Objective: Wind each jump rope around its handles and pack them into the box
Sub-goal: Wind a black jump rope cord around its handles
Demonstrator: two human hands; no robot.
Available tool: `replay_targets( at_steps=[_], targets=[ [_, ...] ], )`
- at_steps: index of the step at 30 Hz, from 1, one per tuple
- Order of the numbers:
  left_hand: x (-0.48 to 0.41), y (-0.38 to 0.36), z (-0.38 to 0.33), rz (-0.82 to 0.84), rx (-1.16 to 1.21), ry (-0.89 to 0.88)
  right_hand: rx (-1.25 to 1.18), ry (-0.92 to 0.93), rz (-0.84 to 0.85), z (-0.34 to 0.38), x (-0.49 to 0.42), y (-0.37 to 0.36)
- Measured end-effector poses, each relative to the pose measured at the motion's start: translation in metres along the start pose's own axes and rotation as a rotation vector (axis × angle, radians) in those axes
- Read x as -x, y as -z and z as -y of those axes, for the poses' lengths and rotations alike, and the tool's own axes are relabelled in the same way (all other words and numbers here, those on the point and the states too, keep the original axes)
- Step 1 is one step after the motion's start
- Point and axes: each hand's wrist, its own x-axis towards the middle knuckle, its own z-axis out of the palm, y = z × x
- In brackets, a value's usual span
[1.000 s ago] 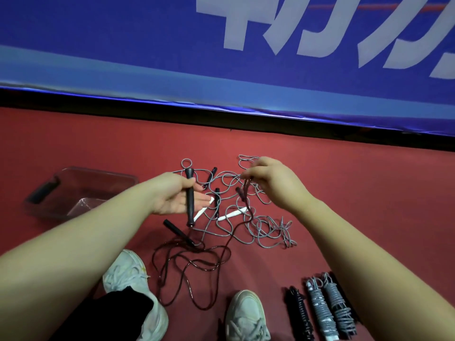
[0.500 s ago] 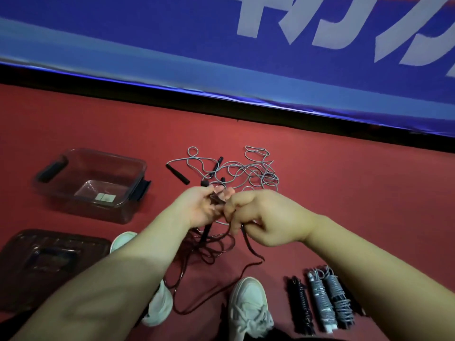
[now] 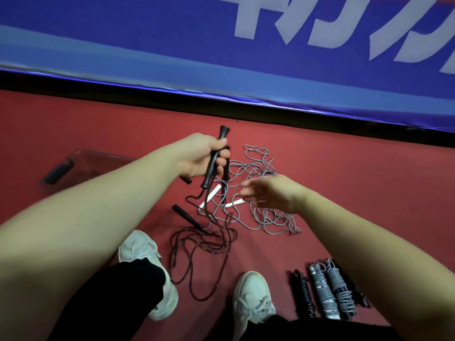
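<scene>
My left hand (image 3: 199,158) grips a black jump-rope handle (image 3: 216,156) upright above the floor. Its dark red rope (image 3: 199,244) hangs down into loose loops on the red floor, ending at the second black handle (image 3: 187,217). My right hand (image 3: 270,193) hovers to the right with fingers spread, holding nothing, over a tangle of grey ropes (image 3: 261,193) with white handles (image 3: 210,196). The clear plastic box (image 3: 73,166) with a black grip sits at the left, partly behind my left arm.
Three wound ropes (image 3: 327,294), one black and two grey, lie side by side at the lower right. My two white shoes (image 3: 253,299) stand at the bottom. A blue banner wall (image 3: 221,57) runs along the back of the red floor.
My hands were together at the handle; now they have parted. The left hand lifted the black handle up, and the right hand let go and moved right with fingers spread.
</scene>
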Motion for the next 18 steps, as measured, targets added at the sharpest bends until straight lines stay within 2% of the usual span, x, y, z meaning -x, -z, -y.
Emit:
replay_targets(
  at_steps=[2, 4, 8, 11, 14, 16, 18],
  targets=[
    [0.011, -0.012, -0.009, 0.113, -0.143, -0.04, -0.277, -0.119, 0.131, 0.011, -0.007, -0.014],
    [0.019, -0.018, -0.014, 0.192, -0.273, -0.073, -0.486, -0.088, 0.19, 0.026, -0.011, -0.024],
    [0.033, -0.019, -0.017, 0.27, -0.391, -0.049, -0.693, 0.035, -0.014, 0.06, -0.012, -0.024],
    [0.034, -0.017, -0.019, 0.073, -0.385, -0.039, -0.616, 0.154, -0.142, 0.083, -0.002, -0.009],
    [0.018, -0.007, -0.03, -0.223, -0.285, -0.18, -0.503, 0.314, -0.119, 0.107, 0.014, -0.004],
    [0.008, -0.001, -0.043, -0.271, -0.183, -0.286, -0.362, 0.394, -0.112, 0.12, 0.019, -0.005],
    [0.0, 0.002, -0.052, -0.201, -0.129, -0.338, -0.092, 0.502, -0.198, 0.128, 0.016, -0.006]
  ],
)
